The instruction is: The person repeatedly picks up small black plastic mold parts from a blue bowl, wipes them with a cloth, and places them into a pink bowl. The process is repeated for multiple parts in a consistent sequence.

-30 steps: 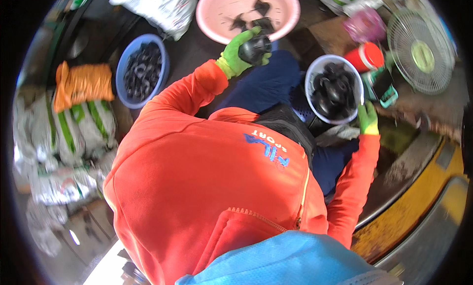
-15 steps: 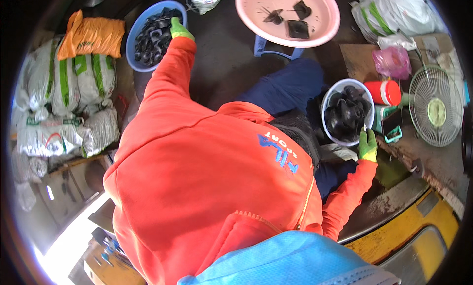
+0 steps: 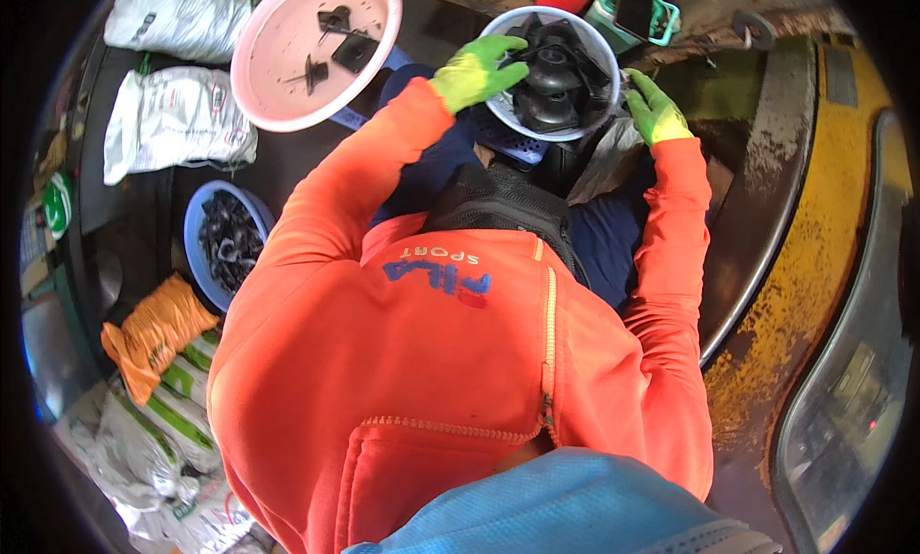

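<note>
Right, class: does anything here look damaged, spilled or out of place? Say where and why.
Yes: the yellow panel on the right looks damaged, its paint worn into dark, rusty-looking patches. Otherwise, I see no spill around the pale bowl of black parts.

I take this for a workshop or a small factory floor. On the head camera I see black parts [image 3: 553, 72] heaped in a pale basin [image 3: 556, 134], smaller dark pieces [image 3: 228, 236] filling a blue tub [image 3: 192, 240], and a pink basin [image 3: 273, 41]. Stuffed white sacks [image 3: 177, 118] crowd the left side, and on the right I see a yellow metal structure [image 3: 781, 334], its paint badly worn.
</note>
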Demonstrator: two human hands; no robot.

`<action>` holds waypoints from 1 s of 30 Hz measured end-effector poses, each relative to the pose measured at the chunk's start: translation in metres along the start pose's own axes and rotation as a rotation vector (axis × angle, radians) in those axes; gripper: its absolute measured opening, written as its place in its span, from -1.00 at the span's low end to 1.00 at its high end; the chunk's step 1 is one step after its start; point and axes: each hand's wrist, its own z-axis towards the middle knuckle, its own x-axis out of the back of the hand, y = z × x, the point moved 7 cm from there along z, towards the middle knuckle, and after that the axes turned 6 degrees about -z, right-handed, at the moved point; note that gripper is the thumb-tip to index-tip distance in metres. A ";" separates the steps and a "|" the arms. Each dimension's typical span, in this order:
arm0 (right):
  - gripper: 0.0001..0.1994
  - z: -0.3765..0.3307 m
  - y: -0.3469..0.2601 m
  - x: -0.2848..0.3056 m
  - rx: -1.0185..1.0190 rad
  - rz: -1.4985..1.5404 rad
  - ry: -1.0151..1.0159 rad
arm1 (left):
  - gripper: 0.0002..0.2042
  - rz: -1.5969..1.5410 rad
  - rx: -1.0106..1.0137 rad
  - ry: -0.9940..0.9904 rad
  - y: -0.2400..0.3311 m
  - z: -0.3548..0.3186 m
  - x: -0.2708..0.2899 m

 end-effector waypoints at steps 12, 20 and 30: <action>-0.61 -0.014 -0.016 0.002 -0.028 -0.128 -0.031 | -0.34 -0.080 0.296 0.167 -0.008 0.031 -0.063; -0.66 -0.039 -0.077 -0.004 0.446 0.411 0.026 | -0.42 -0.499 -0.177 0.334 0.123 0.018 0.016; -0.59 -0.044 -0.110 0.009 0.487 1.001 0.369 | -0.51 -0.482 -0.194 0.493 0.178 0.009 -0.004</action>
